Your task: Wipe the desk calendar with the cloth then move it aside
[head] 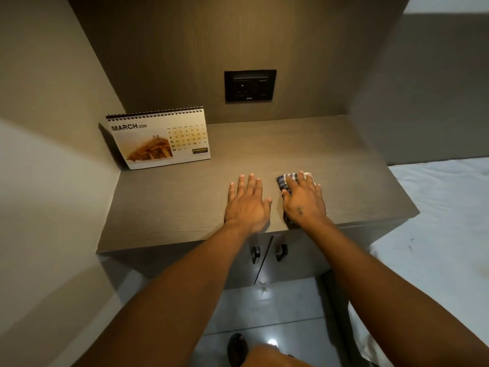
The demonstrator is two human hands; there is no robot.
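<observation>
A white spiral-bound desk calendar [158, 139], open at March, stands upright in the back left corner of the brown wooden desk top [185, 197]. My left hand [247, 202] lies flat on the desk near the front edge, fingers spread, holding nothing. Just to its right, my right hand [304, 201] rests palm down on a checked blue and white cloth [284, 182], which peeks out from under the fingers. Both hands are well to the right of and nearer than the calendar.
A black socket plate [250, 86] is set in the back panel. Walls close in the desk at the left and back. Two cupboard door handles [267, 251] sit below the front edge. A white bed [436, 234] lies to the right.
</observation>
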